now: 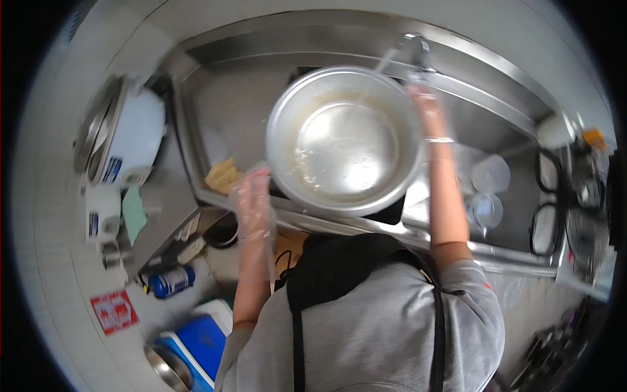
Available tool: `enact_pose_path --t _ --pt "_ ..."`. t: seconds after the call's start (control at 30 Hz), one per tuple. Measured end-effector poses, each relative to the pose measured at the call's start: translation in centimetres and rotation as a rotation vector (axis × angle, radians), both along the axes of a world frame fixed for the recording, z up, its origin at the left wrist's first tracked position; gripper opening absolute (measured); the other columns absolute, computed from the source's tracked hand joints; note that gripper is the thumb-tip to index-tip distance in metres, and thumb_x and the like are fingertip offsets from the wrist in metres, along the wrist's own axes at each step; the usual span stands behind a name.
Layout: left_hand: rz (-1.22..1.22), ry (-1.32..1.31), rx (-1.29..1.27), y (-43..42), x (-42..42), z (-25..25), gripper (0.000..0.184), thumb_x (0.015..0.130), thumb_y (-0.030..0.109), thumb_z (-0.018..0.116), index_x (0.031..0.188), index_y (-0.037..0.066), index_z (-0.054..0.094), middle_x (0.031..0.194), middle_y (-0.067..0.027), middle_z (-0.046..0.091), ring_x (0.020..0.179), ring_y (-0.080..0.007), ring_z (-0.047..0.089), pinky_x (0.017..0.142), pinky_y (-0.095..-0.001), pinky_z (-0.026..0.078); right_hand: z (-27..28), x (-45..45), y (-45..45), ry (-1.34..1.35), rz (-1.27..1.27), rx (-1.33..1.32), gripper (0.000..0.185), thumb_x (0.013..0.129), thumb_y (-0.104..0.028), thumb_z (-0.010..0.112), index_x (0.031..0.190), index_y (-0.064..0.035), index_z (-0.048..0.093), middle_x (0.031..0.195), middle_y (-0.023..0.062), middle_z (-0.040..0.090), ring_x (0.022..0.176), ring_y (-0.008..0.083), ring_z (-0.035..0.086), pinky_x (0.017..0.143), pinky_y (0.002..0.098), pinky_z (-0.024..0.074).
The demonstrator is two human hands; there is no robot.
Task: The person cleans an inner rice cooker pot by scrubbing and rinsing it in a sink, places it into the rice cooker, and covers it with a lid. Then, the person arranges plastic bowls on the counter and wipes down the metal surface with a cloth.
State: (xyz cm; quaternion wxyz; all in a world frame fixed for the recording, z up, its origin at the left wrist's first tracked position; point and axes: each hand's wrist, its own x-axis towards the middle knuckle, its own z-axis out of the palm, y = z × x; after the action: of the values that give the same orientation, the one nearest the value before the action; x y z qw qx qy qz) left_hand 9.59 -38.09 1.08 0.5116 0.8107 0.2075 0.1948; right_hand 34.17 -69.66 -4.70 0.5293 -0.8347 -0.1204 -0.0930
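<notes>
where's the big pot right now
In the head view, the big pot is upper centre at the sink, between the left hand and right hand, near the faucet.

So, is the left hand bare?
No, a clear plastic glove covers the left hand, its loose cuff reaching onto the forearm.

Head-worn view (wide, dark-rimmed), close above, facing steeply down on pot (339,134) and sink (228,95).

No text is legible. The red-and-white sign (115,312) is on the tiles (49,261); its print is unreadable. A dark label (112,169) is on the large tub (142,130), a second label (93,224) on the small tub (104,199). The blue cylinder (172,282) carries pale, illegible markings.
</notes>
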Motion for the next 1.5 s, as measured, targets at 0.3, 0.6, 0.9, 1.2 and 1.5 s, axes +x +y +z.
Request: enact_pose_path --t 0.3,0.6,0.9,1.2,1.5 --pt "-0.941 0.342 -0.36 -7.6 7.1 -5.2 0.039 0.088 0.029 0.055 0.104 -0.006 0.053 0.097 -0.0093 0.06 0.091 -0.0158 0.054 0.084 -0.0276 0.041 1.6 -8.3 13.7 0.33 0.092 0.448 0.091 0.079 -0.038 0.064 0.14 -0.0052 0.006 0.139 0.0194 0.028 0.128 0.0239 0.03 0.104 0.0311 0.0232" --pt "-1.382 0.307 -0.047 -9.0 6.9 -3.5 0.023 0.086 0.022 0.056 0.093 0.0 0.059 0.081 -0.0062 0.061 0.077 -0.0122 0.053 0.073 -0.029 0.044 3.6 -11.0 8.2 0.497 -0.381 1.304 0.103 0.07 -0.07 0.05 0.141 -0.0101 0.006 0.141 0.0256 0.012 0.13 0.041 0.015 0.101 0.0587 0.0147" --pt "-1.684 0.37 -0.15 -18.0 5.5 -1.6 0.02 0.087 0.016 0.053 0.095 -0.001 0.059 0.084 -0.0051 0.061 0.075 -0.0133 0.056 0.074 -0.0273 0.045 0.0 -17.4 -8.2 -0.581 -0.666 0.708 0.071 0.086 -0.047 0.046 0.136 -0.0024 0.022 0.135 0.0159 0.032 0.126 0.0247 0.03 0.106 0.0384 0.0187" --pt "-1.099 0.254 -0.127 -22.8 10.2 -3.0 0.025 0.087 0.027 0.055 0.09 0.003 0.063 0.08 -0.0023 0.061 0.072 -0.0098 0.054 0.071 -0.0245 0.042 -3.2 -32.4 -45.1 -0.779 -1.328 0.979 0.036 0.087 -0.016 0.05 0.12 -0.0057 0.04 0.096 0.0086 0.05 0.085 0.023 0.053 0.077 0.0379 0.0494" --pt "-0.618 0.208 -0.025 -28.3 8.1 -3.8 0.021 0.089 0.021 0.048 0.089 0.005 0.062 0.081 -0.0023 0.055 0.08 -0.0145 0.05 0.078 -0.0284 0.039 -4.2 -32.5 -75.6 0.444 -1.772 -0.365 0.033 0.075 -0.02 0.055 0.101 -0.0007 0.062 0.099 0.0217 0.06 0.09 0.0277 0.059 0.08 0.034 0.0466"
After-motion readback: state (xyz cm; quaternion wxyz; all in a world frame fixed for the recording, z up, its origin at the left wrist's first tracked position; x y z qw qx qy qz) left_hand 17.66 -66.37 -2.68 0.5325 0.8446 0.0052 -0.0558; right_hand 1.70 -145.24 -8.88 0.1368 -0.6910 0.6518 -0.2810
